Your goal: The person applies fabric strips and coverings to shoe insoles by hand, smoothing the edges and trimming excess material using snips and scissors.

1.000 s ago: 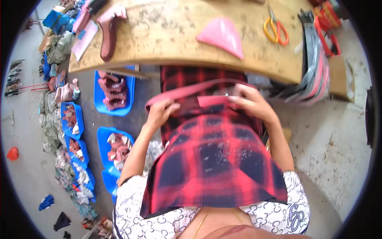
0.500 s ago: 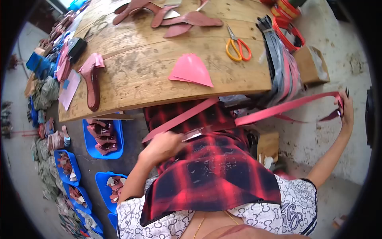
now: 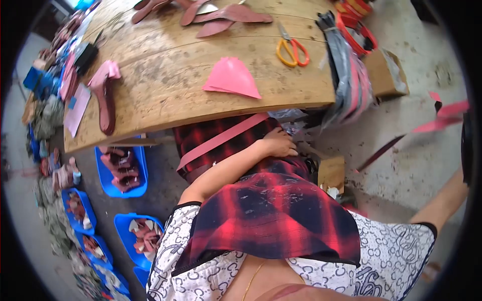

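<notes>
My left hand (image 3: 279,143) lies across the red-and-black plaid apron (image 3: 271,198) on my lap, fingers stretched out and nothing visible in them. To its left, a long pink strip (image 3: 223,141) runs slantwise over the apron up to the table edge. At the far right, pink strips (image 3: 442,119) hang in the air, blurred, with a dark reddish length (image 3: 380,153) trailing below. My right forearm reaches to the right edge of the view; the hand itself is out of sight.
On the wooden table (image 3: 165,85) lie orange-handled scissors (image 3: 292,49), stacked pink pieces (image 3: 232,79) and brown-red shoe parts (image 3: 233,14). Bundled grey and pink strips (image 3: 346,70) hang over its right edge. Blue bins (image 3: 143,170) and a cardboard box (image 3: 384,75) stand around it.
My left hand has moved right across the apron. My right hand, earlier holding the pink strip, has swung right out of view, and the strips at the right have moved with it, away from my lap.
</notes>
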Tool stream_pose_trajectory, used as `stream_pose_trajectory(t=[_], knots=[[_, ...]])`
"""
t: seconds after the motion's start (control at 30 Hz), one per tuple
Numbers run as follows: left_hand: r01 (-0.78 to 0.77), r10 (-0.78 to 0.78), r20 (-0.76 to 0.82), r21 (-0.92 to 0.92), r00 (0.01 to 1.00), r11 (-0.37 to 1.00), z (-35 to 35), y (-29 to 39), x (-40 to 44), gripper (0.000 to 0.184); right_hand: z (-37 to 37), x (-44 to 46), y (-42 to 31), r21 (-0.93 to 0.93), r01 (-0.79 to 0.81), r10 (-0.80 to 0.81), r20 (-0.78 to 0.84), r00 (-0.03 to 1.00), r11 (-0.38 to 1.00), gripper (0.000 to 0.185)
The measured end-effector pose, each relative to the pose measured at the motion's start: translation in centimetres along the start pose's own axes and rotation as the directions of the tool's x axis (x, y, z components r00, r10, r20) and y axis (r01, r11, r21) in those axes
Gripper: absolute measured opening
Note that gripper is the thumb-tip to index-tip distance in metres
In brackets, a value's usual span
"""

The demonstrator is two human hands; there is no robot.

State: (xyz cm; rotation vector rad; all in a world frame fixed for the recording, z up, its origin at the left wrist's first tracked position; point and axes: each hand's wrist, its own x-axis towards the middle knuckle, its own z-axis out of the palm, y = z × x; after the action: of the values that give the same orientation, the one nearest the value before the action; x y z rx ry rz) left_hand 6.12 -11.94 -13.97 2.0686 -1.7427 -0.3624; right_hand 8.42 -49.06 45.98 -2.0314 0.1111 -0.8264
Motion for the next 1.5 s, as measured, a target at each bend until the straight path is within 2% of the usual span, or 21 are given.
stream_pose_trajectory(t=[0.07, 0.13, 0.27, 0.4, 0.47, 0.53, 0.6, 0.67, 0.7, 0.77, 0.83, 0.93, 1.0, 1.07, 1.13, 1.2, 1.27, 1.3, 1.37, 1.43, 1.5], knots=[[0.054, -0.110, -0.081, -0.504, 0.991, 0.862, -4.0, 1.7, -0.9, 0.043, 5.7, -1.2, -0.5, -0.108, -0.270, 0.289, 0.236, 0.928, 0.957, 0.025], [0.074, -0.189, -0.116, -0.635, 0.975, 0.769, -14.1, 3.7, -2.8, 0.037, 12.9, -5.0, -0.6, -0.405, 0.020, -0.014, 0.018, 1.000, 0.914, 0.019], [0.349, -0.380, -0.470, -0.156, 0.796, 0.924, -20.4, -0.7, -5.8, 0.061, 10.7, 3.3, 7.2, -0.507, 0.330, -0.332, 0.088, 0.939, 0.796, 0.024], [0.635, -0.512, -0.415, 0.248, 0.752, 0.732, -16.6, -4.8, -10.5, 0.076, 12.2, 2.0, 8.6, -0.846, 0.168, -0.101, 0.135, 0.986, 0.506, 0.027], [0.727, -0.577, -0.469, 0.249, 0.668, 0.639, -15.9, -4.7, -11.1, 0.076, 12.4, 1.4, 10.7, -0.923, 0.200, -0.190, 0.143, 0.971, 0.328, 0.030], [0.788, -0.630, -0.494, 0.226, 0.600, 0.573, -15.3, -4.6, -11.4, 0.077, 11.7, 0.9, 12.4, -0.892, 0.282, -0.217, 0.215, 0.952, 0.353, 0.034], [0.814, -0.673, -0.477, 0.192, 0.566, 0.548, -16.5, -4.6, -10.2, 0.077, 16.0, -1.5, 12.5, -0.909, 0.051, -0.091, 0.014, 0.996, 0.414, 0.037], [0.819, -0.703, -0.441, 0.156, 0.558, 0.552, -17.7, -5.3, -9.6, 0.077, 14.9, -0.7, 16.0, -0.893, 0.213, -0.223, 0.132, 0.966, 0.395, 0.036], [0.814, -0.716, -0.403, 0.158, 0.570, 0.559, -18.4, -5.2, -9.5, 0.077, 16.4, -1.3, 15.7, -0.860, 0.107, -0.107, 0.062, 0.992, 0.499, 0.034], [0.750, -0.767, -0.262, -0.182, 0.586, 0.636, -20.6, -4.0, -9.3, 0.084, 19.8, -3.6, 14.0, -0.763, -0.137, 0.152, -0.051, 0.987, 0.631, 0.031], [0.536, -0.768, -0.092, -0.664, 0.633, 0.521, -23.3, -2.4, -8.9, 0.091, 21.9, -5.0, 13.2, -0.529, -0.202, 0.220, -0.029, 0.975, 0.824, 0.029], [-0.078, -0.612, -0.113, -0.993, 0.783, 0.084, -26.8, 1.2, -3.1, 0.104, 27.1, -13.3, 11.7, -0.255, -0.254, 0.351, 0.486, 0.800, 0.933, 0.034], [-0.479, -0.555, -0.242, -0.812, 0.796, -0.333, -26.9, 0.9, -1.2, 0.090, 29.5, -17.2, 10.3, -0.059, -0.207, 0.168, 0.809, 0.563, 0.977, 0.031], [-0.649, -0.501, -0.455, -0.267, 0.736, -0.712, -27.0, -1.7, -2.7, 0.056, 30.1, -18.6, 9.7, 0.123, -0.239, -0.034, 0.937, 0.347, 0.963, 0.029], [-0.782, -0.593, -0.601, -0.089, 0.535, -0.616, -30.8, -1.4, -10.5, 0.011, 27.3, -17.2, 11.4, 0.120, -0.324, -0.034, 0.966, 0.258, 0.938, 0.019], [-0.930, -0.693, -0.665, -0.005, 0.279, -0.369, -33.6, -0.4, -19.2, 0.019, 22.6, -14.0, 14.9, -0.103, -0.168, 0.142, 0.959, 0.245, 0.980, 0.019], [-0.996, -0.741, -0.668, 0.019, -0.075, 0.084, -34.3, 0.5, -30.3, 0.061, 19.1, -11.2, 17.3, -0.303, -0.269, 0.401, 0.774, 0.490, 0.914, 0.019], [-0.994, -0.744, -0.664, -0.007, -0.078, 0.110, -33.8, 1.4, -32.2, 0.046, 17.5, -8.7, 18.6, -0.273, -0.225, 0.351, 0.793, 0.498, 0.935, 0.023], [-0.980, -0.754, -0.649, -0.066, -0.098, 0.185, -32.1, 3.1, -36.2, 0.031, 16.4, -5.4, 19.8, -0.273, -0.028, 0.175, 0.533, 0.828, 0.962, 0.017], [-0.902, -0.777, -0.597, -0.200, -0.197, 0.383, -28.5, 3.6, -41.0, 0.024, 19.0, -1.5, 14.8, -0.387, 0.077, 0.138, 0.497, 0.857, 0.919, 0.024], [-0.671, -0.759, -0.525, -0.405, -0.385, 0.620, -23.8, 3.7, -45.4, 0.017, 22.3, 2.4, 10.4, -0.661, 0.317, -0.004, 0.430, 0.903, 0.681, 0.036]])
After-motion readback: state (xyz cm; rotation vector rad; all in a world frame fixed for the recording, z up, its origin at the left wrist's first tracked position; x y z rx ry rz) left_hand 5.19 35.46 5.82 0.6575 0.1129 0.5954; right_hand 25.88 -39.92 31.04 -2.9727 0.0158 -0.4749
